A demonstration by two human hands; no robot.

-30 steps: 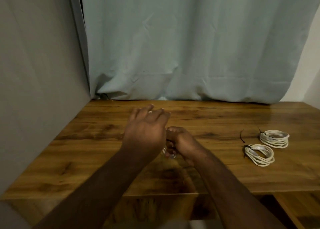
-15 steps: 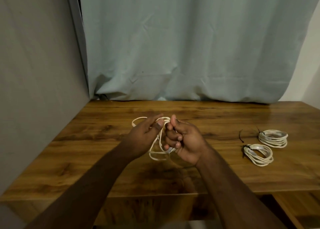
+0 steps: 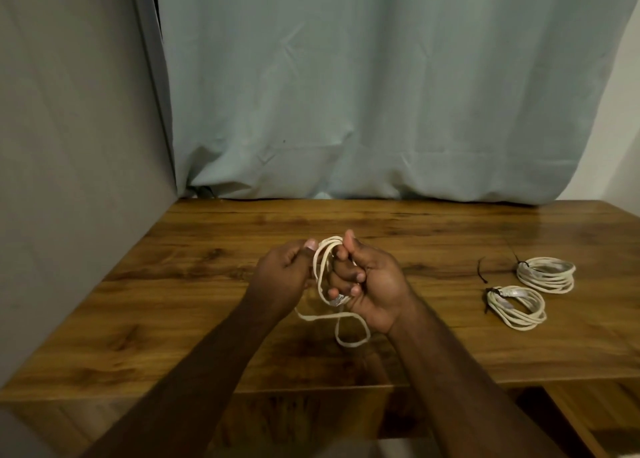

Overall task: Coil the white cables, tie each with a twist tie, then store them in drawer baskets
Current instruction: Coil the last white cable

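Note:
A white cable (image 3: 323, 274) hangs in loops between my two hands above the middle of the wooden table (image 3: 194, 305). My right hand (image 3: 367, 281) grips the loops with its fingers curled round them, palm facing me. My left hand (image 3: 284, 270) pinches a strand of the same cable at thumb and fingers. A loose tail of the cable lies in a loop on the table below the hands. On the right lie two coiled white cables, the nearer coil (image 3: 516, 307) and the farther coil (image 3: 545, 274), each with a dark twist tie round it.
A loose dark twist tie (image 3: 480, 271) lies on the table just left of the coils. A grey wall stands along the left and a pale blue curtain hangs behind the table. A lower wooden surface (image 3: 588, 419) shows at the bottom right.
My left hand has come off from in front of the right hand and moved left, pulling a strand. The cable loops now show between the hands, and a tail has dropped onto the table.

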